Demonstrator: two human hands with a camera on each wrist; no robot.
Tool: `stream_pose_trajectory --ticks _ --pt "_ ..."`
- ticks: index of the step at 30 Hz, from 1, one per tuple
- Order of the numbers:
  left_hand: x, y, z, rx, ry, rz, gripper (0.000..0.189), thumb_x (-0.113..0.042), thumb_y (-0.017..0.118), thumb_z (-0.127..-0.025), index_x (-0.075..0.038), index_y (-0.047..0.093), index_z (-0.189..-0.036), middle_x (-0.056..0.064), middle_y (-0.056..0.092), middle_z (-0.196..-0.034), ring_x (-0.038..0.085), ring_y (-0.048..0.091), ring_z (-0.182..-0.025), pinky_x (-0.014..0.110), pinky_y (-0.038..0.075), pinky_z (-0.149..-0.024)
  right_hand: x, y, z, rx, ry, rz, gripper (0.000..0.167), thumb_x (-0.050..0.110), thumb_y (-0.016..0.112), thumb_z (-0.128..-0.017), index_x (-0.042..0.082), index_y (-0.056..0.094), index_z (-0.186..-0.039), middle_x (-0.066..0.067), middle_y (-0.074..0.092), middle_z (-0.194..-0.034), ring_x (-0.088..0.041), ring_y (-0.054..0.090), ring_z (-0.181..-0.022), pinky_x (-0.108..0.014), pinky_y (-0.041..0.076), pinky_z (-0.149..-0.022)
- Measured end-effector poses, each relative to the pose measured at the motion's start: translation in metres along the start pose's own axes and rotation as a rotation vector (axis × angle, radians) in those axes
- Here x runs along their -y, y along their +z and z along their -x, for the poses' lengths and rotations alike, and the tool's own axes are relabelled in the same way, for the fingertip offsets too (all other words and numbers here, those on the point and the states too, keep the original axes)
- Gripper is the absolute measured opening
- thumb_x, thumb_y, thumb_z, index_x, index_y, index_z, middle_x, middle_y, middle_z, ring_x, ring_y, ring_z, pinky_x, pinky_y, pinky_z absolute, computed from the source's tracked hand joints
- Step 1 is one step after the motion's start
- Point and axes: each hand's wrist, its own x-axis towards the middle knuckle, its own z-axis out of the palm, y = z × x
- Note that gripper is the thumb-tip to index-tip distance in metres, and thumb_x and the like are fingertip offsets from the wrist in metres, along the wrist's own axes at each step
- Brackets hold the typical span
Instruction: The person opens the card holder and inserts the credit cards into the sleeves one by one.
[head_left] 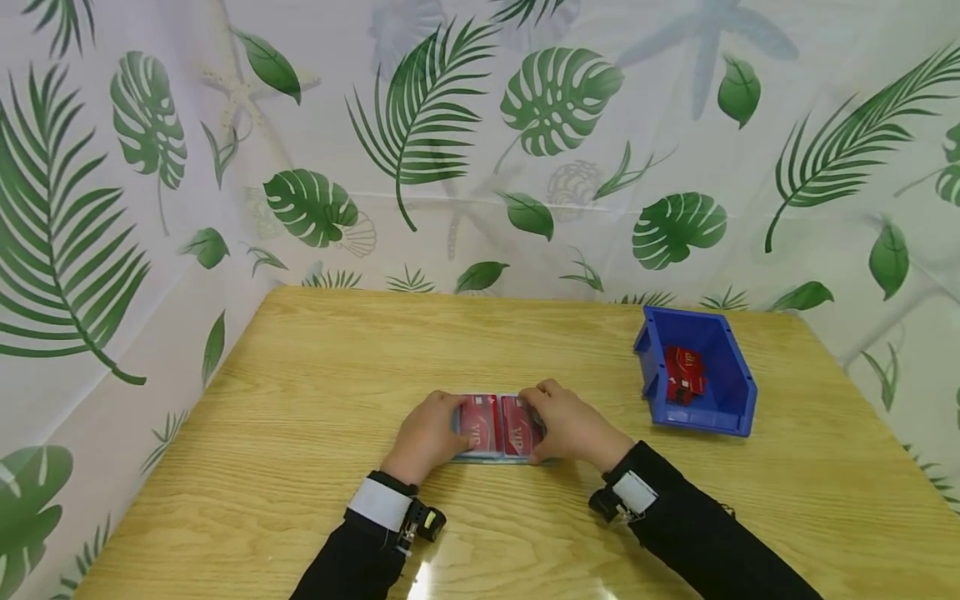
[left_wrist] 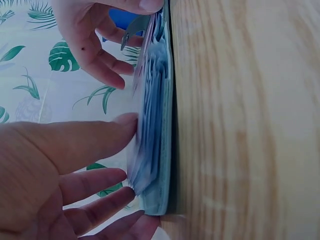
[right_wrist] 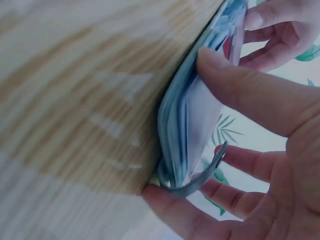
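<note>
A light blue card holder [head_left: 501, 457] lies opened flat on the table, with clear sleeves [left_wrist: 150, 125] stacked on its cover. Two red cards marked VIP show in it, a left card [head_left: 478, 423] and a right card [head_left: 519, 427]. My left hand [head_left: 429, 433] holds the left end, its thumb against the sleeves and its fingers around the outer edge. At the other end, my right hand [head_left: 573, 423] grips the holder, thumb on the near edge and fingers around the side. Beside the right fingers, a strap with a snap [right_wrist: 200, 180] sticks out.
A blue plastic bin [head_left: 731, 400] stands at the right of the wooden table [head_left: 337, 350]. Red cards [head_left: 684, 373] lie in it. Behind the table hangs a white leaf-print cloth [head_left: 465, 150], which also covers the left side.
</note>
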Motion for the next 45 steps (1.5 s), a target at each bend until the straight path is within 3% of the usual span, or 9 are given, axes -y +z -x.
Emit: stream_pose_trajectory --ticks 7,11,15,18,21,27,34,39,45 --pt "-0.001 0.000 0.001 -0.018 -0.007 -0.035 0.060 -0.020 0.083 -0.076 -0.001 0.060 -0.129 0.019 0.058 -0.123 0.034 0.060 -0.108 0.046 0.049 -0.090 0.000 -0.001 -0.001 -0.015 0.039 0.017 0.092 0.031 0.092 -0.063 0.009 0.048 -0.141 -0.021 0.045 -0.136 -0.042 0.037 -0.120 -0.057 0.036 -0.092" --pt "-0.001 0.001 0.002 -0.021 -0.004 -0.035 0.060 -0.021 0.083 -0.076 -0.001 0.061 -0.128 0.018 0.059 -0.121 0.034 0.060 -0.106 0.046 0.050 -0.088 -0.003 -0.004 -0.002 0.015 0.027 -0.059 0.090 0.041 0.087 -0.069 0.010 0.046 -0.143 -0.022 0.044 -0.135 -0.041 0.041 -0.120 -0.061 0.033 -0.093" --pt "-0.001 0.002 0.004 -0.009 -0.005 -0.029 0.060 -0.021 0.083 -0.077 -0.003 0.061 -0.129 0.018 0.059 -0.119 0.033 0.060 -0.105 0.046 0.050 -0.086 -0.008 -0.010 -0.005 0.030 -0.029 -0.239 0.075 0.043 0.072 -0.086 0.004 0.044 -0.143 -0.023 0.048 -0.130 -0.036 0.053 -0.112 -0.055 0.043 -0.090" --pt "-0.001 0.003 0.005 -0.008 -0.004 -0.036 0.058 -0.019 0.083 -0.077 -0.005 0.061 -0.129 0.017 0.059 -0.119 0.033 0.060 -0.104 0.046 0.051 -0.085 -0.010 -0.013 -0.008 0.023 -0.061 -0.414 0.062 0.034 0.064 -0.095 -0.002 0.043 -0.141 -0.025 0.049 -0.129 -0.035 0.057 -0.107 -0.044 0.051 -0.082" --pt "0.000 0.003 0.005 -0.011 0.008 -0.027 0.053 -0.020 0.082 -0.078 -0.008 0.064 -0.126 0.017 0.059 -0.117 0.032 0.061 -0.101 0.045 0.051 -0.082 -0.010 -0.013 -0.010 0.003 -0.058 -0.574 0.054 0.026 0.059 -0.098 -0.004 0.042 -0.140 -0.025 0.048 -0.133 -0.034 0.058 -0.106 -0.039 0.052 -0.079" --pt "-0.001 0.002 0.005 0.012 0.036 -0.039 0.043 -0.023 0.079 -0.082 -0.016 0.069 -0.123 0.017 0.057 -0.118 0.033 0.060 -0.100 0.045 0.051 -0.079 -0.004 -0.011 -0.012 -0.004 -0.050 -0.839 0.053 0.020 0.055 -0.100 -0.006 0.036 -0.142 -0.027 0.039 -0.142 -0.037 0.058 -0.111 -0.044 0.051 -0.090" --pt "-0.001 0.002 0.006 0.023 0.065 -0.091 0.042 -0.024 0.076 -0.084 -0.020 0.068 -0.126 0.020 0.056 -0.124 0.035 0.059 -0.103 0.047 0.051 -0.078 0.006 -0.008 -0.011 0.050 -0.042 -0.963 0.056 0.015 0.052 -0.101 -0.007 0.026 -0.146 -0.029 0.028 -0.148 -0.043 0.045 -0.126 -0.047 0.048 -0.095" --pt "-0.006 0.001 0.008 0.095 0.104 -0.234 0.039 -0.028 0.066 -0.093 -0.027 0.063 -0.132 0.023 0.050 -0.134 0.039 0.057 -0.106 0.046 0.052 -0.072 0.010 -0.009 -0.010 0.066 0.056 -1.086 0.057 0.013 0.048 -0.102 -0.004 0.020 -0.149 -0.029 0.028 -0.149 -0.038 0.051 -0.118 -0.045 0.050 -0.091" --pt "-0.012 0.000 0.011 0.156 0.130 -0.294 0.045 -0.011 0.056 -0.097 -0.030 0.057 -0.138 0.026 0.042 -0.139 0.038 0.050 -0.105 0.042 0.050 -0.067 0.010 -0.006 -0.009 0.097 0.104 -1.172 0.054 0.019 0.044 -0.104 -0.004 0.024 -0.148 -0.027 0.032 -0.147 -0.034 0.054 -0.111 -0.038 0.051 -0.087"
